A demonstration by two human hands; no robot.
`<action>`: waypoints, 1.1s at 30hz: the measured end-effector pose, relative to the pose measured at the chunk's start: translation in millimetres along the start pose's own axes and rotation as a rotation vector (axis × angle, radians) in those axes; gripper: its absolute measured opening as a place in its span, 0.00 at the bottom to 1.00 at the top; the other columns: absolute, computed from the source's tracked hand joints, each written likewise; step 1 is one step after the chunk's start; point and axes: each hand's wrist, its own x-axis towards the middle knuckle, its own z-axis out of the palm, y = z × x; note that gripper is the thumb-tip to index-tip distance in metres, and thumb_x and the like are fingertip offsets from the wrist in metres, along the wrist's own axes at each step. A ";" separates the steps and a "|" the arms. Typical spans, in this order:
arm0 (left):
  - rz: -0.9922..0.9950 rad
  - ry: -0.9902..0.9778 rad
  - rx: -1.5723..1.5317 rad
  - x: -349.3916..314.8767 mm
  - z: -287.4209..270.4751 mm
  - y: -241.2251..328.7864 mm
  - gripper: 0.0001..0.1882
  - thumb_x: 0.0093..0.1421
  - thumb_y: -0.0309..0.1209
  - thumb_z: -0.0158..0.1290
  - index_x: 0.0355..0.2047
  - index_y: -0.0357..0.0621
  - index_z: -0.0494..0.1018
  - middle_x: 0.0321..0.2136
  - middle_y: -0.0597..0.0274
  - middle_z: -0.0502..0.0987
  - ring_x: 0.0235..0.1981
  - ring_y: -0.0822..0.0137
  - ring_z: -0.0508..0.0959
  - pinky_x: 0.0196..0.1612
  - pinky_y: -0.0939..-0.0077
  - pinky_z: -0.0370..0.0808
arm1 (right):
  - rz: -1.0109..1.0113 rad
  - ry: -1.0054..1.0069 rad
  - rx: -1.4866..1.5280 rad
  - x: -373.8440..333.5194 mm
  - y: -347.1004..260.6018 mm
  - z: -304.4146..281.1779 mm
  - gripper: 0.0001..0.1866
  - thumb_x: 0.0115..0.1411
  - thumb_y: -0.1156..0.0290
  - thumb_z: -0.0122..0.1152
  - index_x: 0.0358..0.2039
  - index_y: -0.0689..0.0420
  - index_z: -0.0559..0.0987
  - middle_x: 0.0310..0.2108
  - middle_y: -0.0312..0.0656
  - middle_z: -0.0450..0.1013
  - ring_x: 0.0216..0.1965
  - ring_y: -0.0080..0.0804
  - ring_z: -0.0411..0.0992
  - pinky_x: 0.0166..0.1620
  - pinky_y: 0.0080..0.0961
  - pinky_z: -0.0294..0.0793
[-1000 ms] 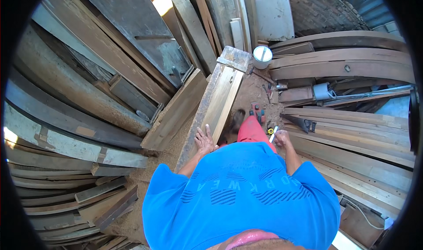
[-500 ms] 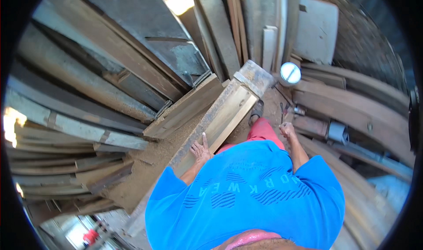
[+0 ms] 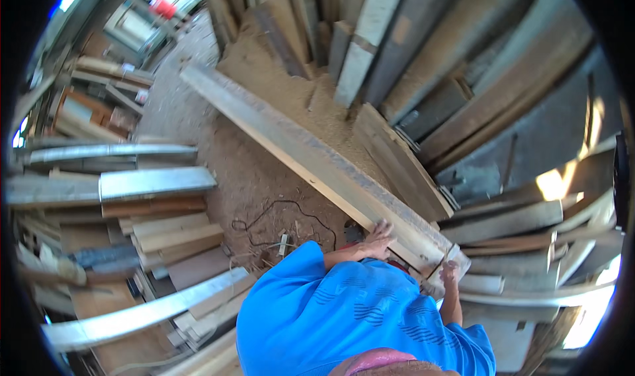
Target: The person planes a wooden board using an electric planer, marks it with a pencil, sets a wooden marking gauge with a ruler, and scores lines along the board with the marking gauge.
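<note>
A long, thick wooden beam runs from the upper left down to my body, with pale sawn wood along its near side. My left hand rests on the beam's near edge, fingers extended and holding nothing. Close to the near right end, a grey block sits against the beam. At that block is my right hand, its fingers curled; what they hold, if anything, is too small to make out.
A short thick board leans beyond the beam. Many planks are stacked upright at the back. On the dirt floor lies a dark looped cord. Timber piles stand to the left, beside a long pale plank.
My view has swung round, so the beam now stretches away to the upper left. My right hand has come to the block at the beam's end. My left hand is still on the beam.
</note>
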 end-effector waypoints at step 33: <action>-0.811 0.759 -1.882 -17.3 -36.9 -178.8 0.30 0.63 0.45 0.64 0.59 0.46 0.69 0.53 0.56 0.78 0.51 0.54 0.81 0.54 0.46 0.79 | 0.002 -0.148 -1.062 -19.5 -90.6 111.0 0.22 0.68 0.52 0.52 0.58 0.44 0.78 0.61 0.55 0.69 0.62 0.52 0.66 0.60 0.41 0.69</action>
